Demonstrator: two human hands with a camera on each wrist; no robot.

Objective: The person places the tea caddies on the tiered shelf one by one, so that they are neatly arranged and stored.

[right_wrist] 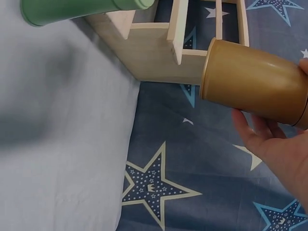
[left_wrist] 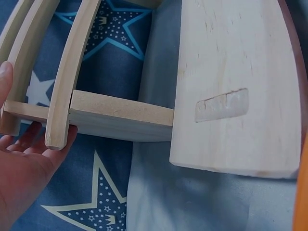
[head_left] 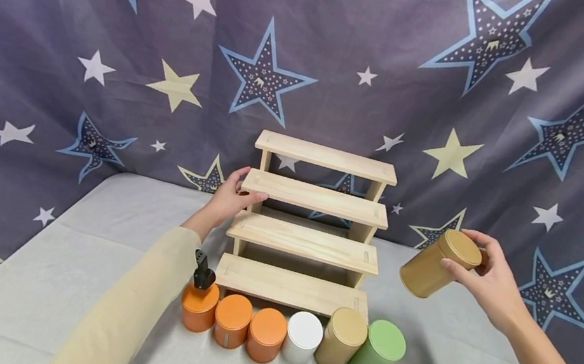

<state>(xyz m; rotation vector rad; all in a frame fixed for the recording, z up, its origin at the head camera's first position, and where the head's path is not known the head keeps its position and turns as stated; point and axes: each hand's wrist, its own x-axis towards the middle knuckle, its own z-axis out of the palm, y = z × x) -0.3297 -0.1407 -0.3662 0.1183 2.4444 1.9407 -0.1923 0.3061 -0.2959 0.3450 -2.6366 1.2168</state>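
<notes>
In the head view my right hand [head_left: 495,284] grips a gold lidded canister [head_left: 431,266] in the air, right of the wooden step shelf [head_left: 304,245]. The canister leans, its lid up and to the right. The right wrist view shows the canister [right_wrist: 255,79] from its bottom end, with fingers around its upper part. My left hand [head_left: 231,201] holds the left end of the shelf's second board from the top, thumb on the board and fingers at its side. In the left wrist view that hand [left_wrist: 29,166] is partly cut off by the frame edge.
Along the shelf's front stand three orange canisters [head_left: 232,321], a white canister [head_left: 303,338], another gold canister [head_left: 342,340] and a green canister [head_left: 377,353]. A pale cloth covers the table [head_left: 102,240]. Behind it hangs a star-patterned curtain [head_left: 350,43].
</notes>
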